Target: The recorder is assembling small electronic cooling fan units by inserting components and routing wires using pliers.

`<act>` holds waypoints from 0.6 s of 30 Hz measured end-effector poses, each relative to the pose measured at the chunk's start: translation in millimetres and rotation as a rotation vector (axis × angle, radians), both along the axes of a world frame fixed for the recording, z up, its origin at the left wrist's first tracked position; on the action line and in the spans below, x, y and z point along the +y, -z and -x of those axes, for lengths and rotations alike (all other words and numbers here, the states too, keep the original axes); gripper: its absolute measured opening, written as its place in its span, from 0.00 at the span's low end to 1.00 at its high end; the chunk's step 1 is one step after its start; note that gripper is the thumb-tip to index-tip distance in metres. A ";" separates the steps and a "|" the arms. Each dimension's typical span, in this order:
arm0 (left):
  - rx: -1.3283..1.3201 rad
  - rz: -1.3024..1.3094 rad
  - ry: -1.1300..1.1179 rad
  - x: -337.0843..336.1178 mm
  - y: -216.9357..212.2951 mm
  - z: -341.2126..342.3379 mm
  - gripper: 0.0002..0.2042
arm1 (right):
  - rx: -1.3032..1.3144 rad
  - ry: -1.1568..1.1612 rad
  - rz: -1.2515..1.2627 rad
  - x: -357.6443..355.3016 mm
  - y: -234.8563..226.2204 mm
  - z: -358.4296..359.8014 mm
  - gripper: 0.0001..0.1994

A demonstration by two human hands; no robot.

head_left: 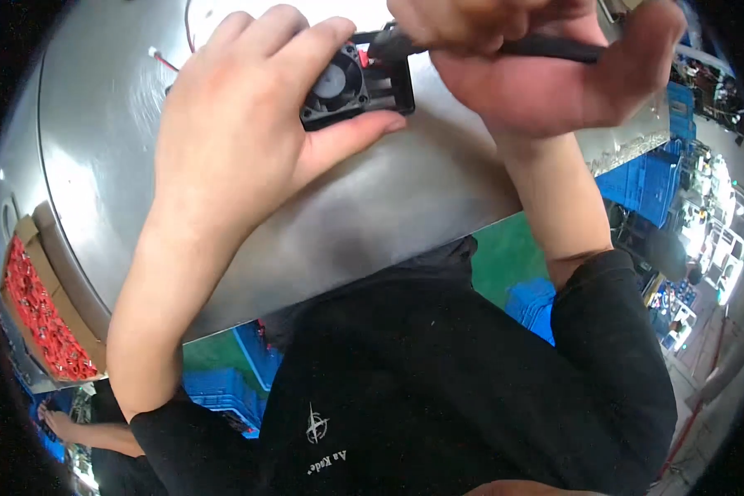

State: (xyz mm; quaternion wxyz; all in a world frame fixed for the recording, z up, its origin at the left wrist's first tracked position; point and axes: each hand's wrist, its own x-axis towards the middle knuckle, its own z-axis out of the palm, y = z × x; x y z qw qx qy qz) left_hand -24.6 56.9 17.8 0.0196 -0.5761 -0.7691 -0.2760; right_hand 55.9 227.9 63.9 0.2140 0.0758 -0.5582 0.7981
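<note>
Nearest the camera is the person's black top (438, 388), filling the lower middle, with both bare forearms rising from it toward the far side. At far left, a cardboard box of small red parts (41, 318) sits off the desk's left end. The steel desk (388, 215) curves across the view; its near edge runs from lower left up to the right, with blue crates (645, 186) and green floor beyond it. The left hand (240, 124) is closed around a small black cooling fan (347, 83), fingers over its far side, thumb along its near edge, pressing it onto the desk. Just right of it, touching the fan's far right corner, the right hand (537, 58) grips a black rod-like tool (546, 47) whose long axis lies left to right, tip toward the fan. A thin red wire (167, 62) lies on the desk to the fan's left, with bare desk nearer.
</note>
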 end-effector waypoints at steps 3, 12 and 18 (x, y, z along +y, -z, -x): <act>-0.015 0.021 0.017 -0.3 1.9 -3.8 0.28 | -0.048 0.031 -0.094 -17.4 -5.9 -4.2 0.33; 0.025 0.015 0.054 2.4 -2.6 -1.8 0.28 | -0.215 0.157 -0.360 -30.4 -10.0 -13.1 0.23; 0.014 -0.019 0.044 6.6 -1.7 -3.6 0.30 | -0.282 0.259 -0.549 -28.3 -16.6 -13.9 0.16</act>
